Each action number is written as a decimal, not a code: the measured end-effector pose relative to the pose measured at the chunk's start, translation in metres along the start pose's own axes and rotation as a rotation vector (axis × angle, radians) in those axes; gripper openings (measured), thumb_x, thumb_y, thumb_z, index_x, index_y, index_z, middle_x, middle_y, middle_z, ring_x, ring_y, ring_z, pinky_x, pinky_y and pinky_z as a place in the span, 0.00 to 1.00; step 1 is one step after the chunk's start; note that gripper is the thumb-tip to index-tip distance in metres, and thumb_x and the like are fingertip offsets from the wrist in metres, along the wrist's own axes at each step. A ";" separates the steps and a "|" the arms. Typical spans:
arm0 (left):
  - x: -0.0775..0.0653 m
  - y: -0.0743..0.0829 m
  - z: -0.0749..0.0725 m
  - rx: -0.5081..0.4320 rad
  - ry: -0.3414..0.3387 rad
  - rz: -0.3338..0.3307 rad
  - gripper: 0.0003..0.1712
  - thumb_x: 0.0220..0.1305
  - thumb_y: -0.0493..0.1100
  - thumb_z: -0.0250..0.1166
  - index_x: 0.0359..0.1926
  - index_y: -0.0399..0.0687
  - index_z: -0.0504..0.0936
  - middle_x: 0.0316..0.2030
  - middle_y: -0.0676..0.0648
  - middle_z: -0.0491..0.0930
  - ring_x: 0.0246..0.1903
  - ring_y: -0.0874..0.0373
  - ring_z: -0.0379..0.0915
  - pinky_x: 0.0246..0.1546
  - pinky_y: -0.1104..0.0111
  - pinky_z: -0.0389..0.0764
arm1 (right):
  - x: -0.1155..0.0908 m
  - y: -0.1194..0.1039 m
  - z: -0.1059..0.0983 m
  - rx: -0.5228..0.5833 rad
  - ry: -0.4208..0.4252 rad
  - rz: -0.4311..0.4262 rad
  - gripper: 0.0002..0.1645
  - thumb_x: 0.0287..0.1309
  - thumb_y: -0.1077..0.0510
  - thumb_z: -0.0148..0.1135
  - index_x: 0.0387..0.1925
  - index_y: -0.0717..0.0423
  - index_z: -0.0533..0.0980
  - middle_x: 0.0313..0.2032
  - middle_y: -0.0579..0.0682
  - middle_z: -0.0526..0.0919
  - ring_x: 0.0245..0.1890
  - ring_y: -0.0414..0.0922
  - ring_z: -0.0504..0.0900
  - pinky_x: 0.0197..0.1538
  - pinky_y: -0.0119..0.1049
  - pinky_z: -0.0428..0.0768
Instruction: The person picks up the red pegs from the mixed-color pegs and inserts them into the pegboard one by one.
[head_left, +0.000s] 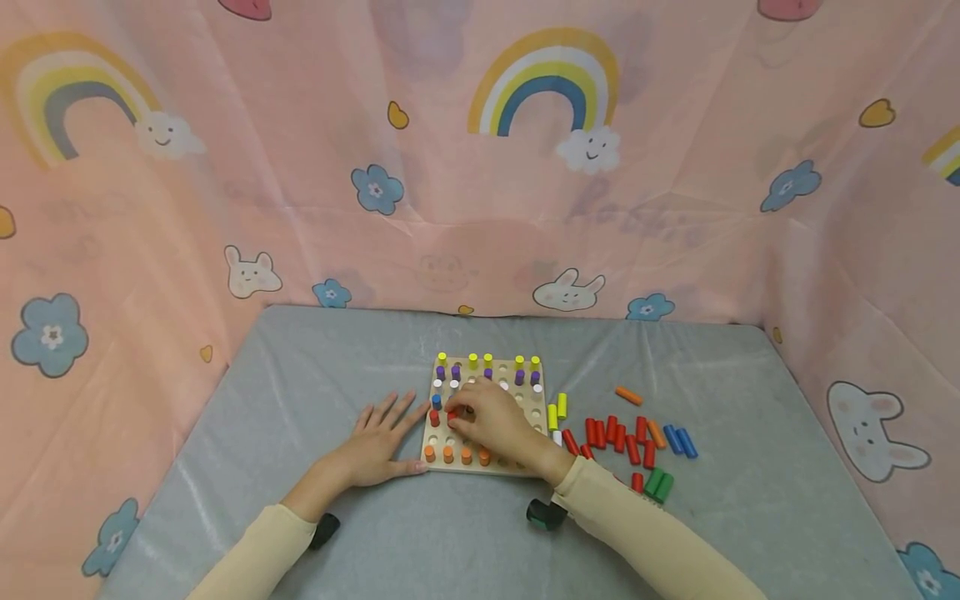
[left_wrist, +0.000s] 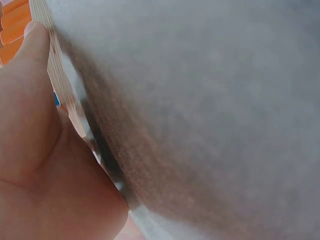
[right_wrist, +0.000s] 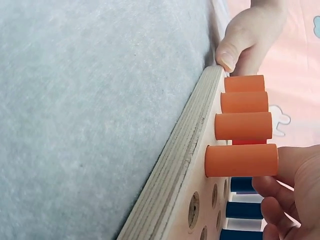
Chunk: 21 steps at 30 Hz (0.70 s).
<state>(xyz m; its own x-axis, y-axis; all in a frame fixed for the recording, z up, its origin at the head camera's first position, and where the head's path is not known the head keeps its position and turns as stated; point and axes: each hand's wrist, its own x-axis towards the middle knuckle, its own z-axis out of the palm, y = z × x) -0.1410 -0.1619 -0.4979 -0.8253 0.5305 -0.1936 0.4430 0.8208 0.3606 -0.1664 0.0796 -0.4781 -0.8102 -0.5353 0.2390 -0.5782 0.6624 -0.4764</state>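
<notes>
A square wooden pegboard (head_left: 431, 461) lies on the table with rows of coloured pegs standing in its holes. My left hand (head_left: 378, 446) lies flat with fingers spread, thumb and index fingertip at the board's left edge; in the left wrist view its thumb (left_wrist: 37, 42) presses the board's side. Over the middle of the board, my right hand (head_left: 491, 417) pinches a red peg (head_left: 452, 421) beside another red peg (head_left: 434, 418). Orange pegs (right_wrist: 242, 160) stand along the near edge, and blue pegs (right_wrist: 244, 210) show by the right fingers. Part of the board is hidden under this hand.
Loose red pegs (head_left: 633, 450) lie scattered right of the board. Among them are blue pegs (head_left: 686, 443), green pegs (head_left: 663, 487), an orange peg (head_left: 628, 396) and yellow pegs (head_left: 562, 406). A pink patterned curtain (head_left: 450, 242) hangs behind the grey-covered table (head_left: 315, 350).
</notes>
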 end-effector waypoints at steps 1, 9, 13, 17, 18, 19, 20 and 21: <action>0.000 0.000 0.000 -0.002 0.002 0.001 0.53 0.62 0.71 0.59 0.79 0.58 0.48 0.80 0.41 0.42 0.78 0.35 0.36 0.72 0.34 0.43 | 0.000 0.000 0.000 -0.002 0.000 0.002 0.08 0.57 0.52 0.71 0.39 0.48 0.86 0.37 0.40 0.87 0.35 0.36 0.72 0.40 0.31 0.73; 0.003 -0.008 0.011 -0.039 0.031 0.017 0.55 0.61 0.72 0.59 0.79 0.60 0.45 0.80 0.43 0.40 0.79 0.37 0.33 0.72 0.35 0.39 | 0.001 -0.001 -0.001 -0.016 -0.016 0.018 0.09 0.57 0.53 0.72 0.40 0.48 0.86 0.37 0.40 0.86 0.36 0.35 0.72 0.41 0.30 0.74; 0.004 -0.010 0.013 -0.036 0.038 0.013 0.55 0.61 0.70 0.61 0.79 0.61 0.45 0.80 0.44 0.40 0.79 0.38 0.33 0.72 0.35 0.39 | 0.001 -0.002 -0.001 -0.006 -0.022 0.027 0.10 0.57 0.53 0.71 0.41 0.49 0.86 0.38 0.40 0.86 0.37 0.36 0.73 0.42 0.30 0.75; 0.004 -0.011 0.014 -0.036 0.050 0.026 0.55 0.61 0.71 0.60 0.79 0.61 0.45 0.80 0.44 0.40 0.79 0.38 0.34 0.72 0.34 0.40 | 0.001 -0.002 -0.004 0.040 -0.035 0.052 0.10 0.58 0.53 0.70 0.42 0.49 0.85 0.39 0.41 0.86 0.39 0.37 0.74 0.45 0.33 0.77; 0.004 -0.011 0.014 -0.038 0.053 0.029 0.55 0.61 0.71 0.60 0.79 0.61 0.45 0.80 0.44 0.41 0.79 0.37 0.34 0.72 0.34 0.40 | 0.001 -0.002 -0.004 0.054 -0.038 0.058 0.10 0.58 0.53 0.70 0.42 0.49 0.85 0.40 0.41 0.86 0.40 0.37 0.75 0.46 0.34 0.77; 0.004 -0.011 0.013 -0.038 0.053 0.030 0.55 0.61 0.72 0.59 0.79 0.61 0.45 0.80 0.43 0.40 0.79 0.37 0.34 0.72 0.34 0.40 | 0.000 -0.002 -0.005 0.066 -0.040 0.064 0.10 0.59 0.53 0.70 0.42 0.49 0.85 0.39 0.41 0.86 0.40 0.37 0.75 0.47 0.34 0.77; 0.003 -0.011 0.013 -0.041 0.054 0.033 0.55 0.60 0.73 0.59 0.79 0.60 0.45 0.80 0.43 0.41 0.79 0.37 0.34 0.72 0.34 0.40 | 0.000 -0.002 -0.007 0.076 -0.041 0.069 0.10 0.59 0.53 0.70 0.42 0.49 0.85 0.39 0.41 0.86 0.41 0.37 0.75 0.47 0.34 0.77; 0.003 -0.011 0.013 -0.039 0.052 0.034 0.55 0.60 0.74 0.58 0.79 0.60 0.45 0.80 0.42 0.41 0.79 0.37 0.34 0.72 0.34 0.39 | -0.001 -0.002 -0.008 0.089 -0.038 0.070 0.10 0.59 0.54 0.70 0.42 0.50 0.85 0.39 0.41 0.86 0.41 0.38 0.76 0.47 0.35 0.78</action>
<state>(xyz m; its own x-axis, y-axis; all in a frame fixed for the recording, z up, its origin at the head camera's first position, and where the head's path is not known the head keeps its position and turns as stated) -0.1441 -0.1662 -0.5141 -0.8274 0.5455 -0.1338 0.4577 0.7930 0.4021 -0.1659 0.0832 -0.4703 -0.8431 -0.5100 0.1708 -0.5079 0.6505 -0.5646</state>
